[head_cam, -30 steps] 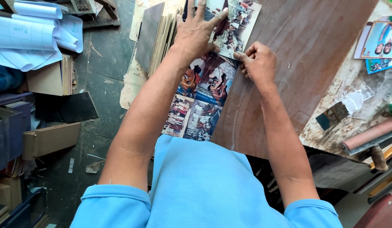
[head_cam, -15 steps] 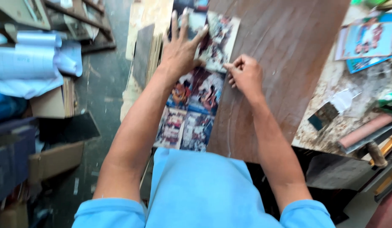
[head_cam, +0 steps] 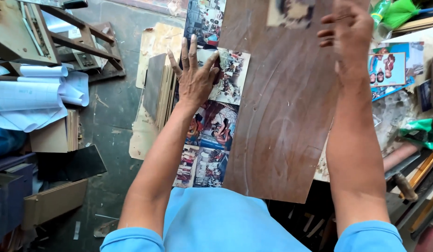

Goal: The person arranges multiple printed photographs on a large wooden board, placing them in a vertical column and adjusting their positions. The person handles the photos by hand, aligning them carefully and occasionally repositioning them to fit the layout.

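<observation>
The left hand [head_cam: 194, 77] lies flat with fingers spread, palm down on a strip of colour photo prints [head_cam: 211, 126], gripping nothing. The strip runs lengthwise from the lower centre of the frame up towards the top centre, leaning slightly rightward at its far end. A brown wooden board [head_cam: 281, 112] covers the strip's right edge; its long axis also runs bottom to top (its near short edge slants across the lower centre). The right hand [head_cam: 348, 35] is raised at the upper right, fingers loosely curled over the board's far right part; whether it grips the edge cannot be told. Rolled white paper sheets [head_cam: 34, 93] lie at the left.
</observation>
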